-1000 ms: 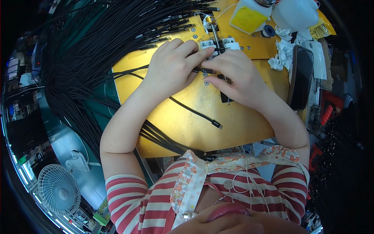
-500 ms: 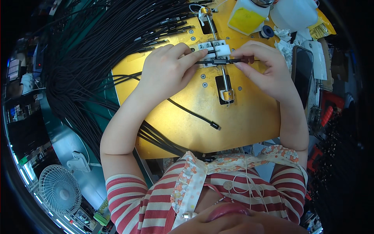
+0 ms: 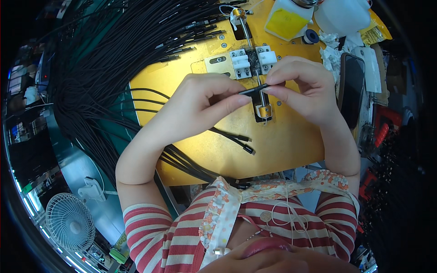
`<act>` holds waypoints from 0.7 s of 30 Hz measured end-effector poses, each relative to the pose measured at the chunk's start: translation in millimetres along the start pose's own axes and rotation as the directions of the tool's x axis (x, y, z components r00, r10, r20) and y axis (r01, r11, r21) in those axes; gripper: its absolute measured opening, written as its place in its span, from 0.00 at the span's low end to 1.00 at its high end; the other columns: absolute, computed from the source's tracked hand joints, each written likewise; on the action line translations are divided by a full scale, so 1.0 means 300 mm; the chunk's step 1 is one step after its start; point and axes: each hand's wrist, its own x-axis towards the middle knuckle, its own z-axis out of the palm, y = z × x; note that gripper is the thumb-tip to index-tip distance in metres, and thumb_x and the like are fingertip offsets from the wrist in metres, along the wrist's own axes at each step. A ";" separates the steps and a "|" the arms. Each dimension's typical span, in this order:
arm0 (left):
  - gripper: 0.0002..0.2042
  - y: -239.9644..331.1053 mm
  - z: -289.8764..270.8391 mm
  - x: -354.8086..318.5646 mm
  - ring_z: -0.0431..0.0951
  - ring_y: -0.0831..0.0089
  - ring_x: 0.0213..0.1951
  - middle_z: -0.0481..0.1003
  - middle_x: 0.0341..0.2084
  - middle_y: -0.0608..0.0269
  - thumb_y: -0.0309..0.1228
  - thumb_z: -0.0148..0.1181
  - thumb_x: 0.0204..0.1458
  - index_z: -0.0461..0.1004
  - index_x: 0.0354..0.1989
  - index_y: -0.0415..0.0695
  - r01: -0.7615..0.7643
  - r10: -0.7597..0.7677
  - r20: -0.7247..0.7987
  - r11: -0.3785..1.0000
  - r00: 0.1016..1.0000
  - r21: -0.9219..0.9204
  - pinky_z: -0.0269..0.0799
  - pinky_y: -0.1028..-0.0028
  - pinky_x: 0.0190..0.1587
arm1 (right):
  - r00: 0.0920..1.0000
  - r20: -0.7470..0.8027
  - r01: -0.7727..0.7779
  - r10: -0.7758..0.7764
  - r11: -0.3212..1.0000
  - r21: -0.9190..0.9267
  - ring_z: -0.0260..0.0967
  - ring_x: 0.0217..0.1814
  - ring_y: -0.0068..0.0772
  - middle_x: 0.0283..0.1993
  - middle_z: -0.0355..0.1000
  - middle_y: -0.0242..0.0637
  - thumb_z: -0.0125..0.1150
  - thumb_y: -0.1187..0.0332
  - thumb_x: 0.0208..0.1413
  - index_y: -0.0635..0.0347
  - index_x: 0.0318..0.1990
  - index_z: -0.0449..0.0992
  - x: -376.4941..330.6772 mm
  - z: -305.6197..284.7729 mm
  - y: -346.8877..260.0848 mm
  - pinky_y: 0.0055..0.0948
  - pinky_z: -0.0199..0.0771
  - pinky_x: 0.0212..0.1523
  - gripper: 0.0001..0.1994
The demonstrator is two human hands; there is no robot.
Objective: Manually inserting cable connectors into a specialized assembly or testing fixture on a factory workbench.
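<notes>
Between my two hands, just in front of the white clamp blocks (image 3: pixel 240 63), is a black cable connector (image 3: pixel 253 90). My left hand (image 3: pixel 202 102) pinches its left end between thumb and fingers. With thumb and forefinger closed, my right hand (image 3: pixel 304 86) grips the other end, where the fingertips hide part of it. The connector is above a metal rod that runs toward me from the gap between the blocks. Black cable ends (image 3: pixel 248 149) lie on the gold-coloured plate (image 3: pixel 282 150), nearer to me than the connector.
A large bundle of black cables (image 3: pixel 104 68) spreads across the left side. At the back right stand a jar with a yellow label (image 3: pixel 286 22), a white container (image 3: pixel 343 16) and a small dark spool (image 3: pixel 311 36). A phone (image 3: pixel 352 86) lies right of my right hand. A fan (image 3: pixel 70 221) stands lower left.
Both hands have come away from the white blocks toward me, with the connector now held between them. The blocks are uncovered. A second cable end shows beside the one on the plate.
</notes>
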 end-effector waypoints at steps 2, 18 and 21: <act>0.09 -0.016 0.021 0.007 0.69 0.75 0.19 0.72 0.18 0.61 0.25 0.66 0.48 0.77 0.35 0.32 -0.117 0.131 -0.151 0.988 0.980 0.101 0.63 0.76 0.23 | 0.999 0.009 -0.037 0.037 0.999 0.013 0.70 0.30 0.22 0.31 0.75 0.35 0.67 0.79 0.46 0.66 0.33 0.79 0.000 0.000 0.003 0.20 0.69 0.32 0.06; 0.20 -0.163 0.041 0.059 0.71 0.73 0.28 0.69 0.28 0.68 0.25 0.61 0.42 0.77 0.48 0.49 -0.209 0.459 -0.100 0.574 0.883 0.792 0.71 0.76 0.29 | 0.994 -0.076 0.024 -0.076 0.845 -0.534 0.71 0.37 0.37 0.33 0.71 0.36 0.62 0.76 0.49 0.64 0.31 0.77 0.029 0.001 0.111 0.30 0.71 0.38 0.02; 0.20 -0.164 0.043 0.054 0.71 0.74 0.27 0.68 0.28 0.69 0.25 0.60 0.43 0.77 0.48 0.51 -0.191 0.425 -0.091 0.576 0.900 0.795 0.71 0.76 0.29 | 0.997 -0.069 -0.015 -0.025 0.850 -0.526 0.69 0.39 0.38 0.33 0.69 0.37 0.61 0.74 0.50 0.64 0.31 0.76 0.031 0.004 0.114 0.32 0.69 0.40 0.03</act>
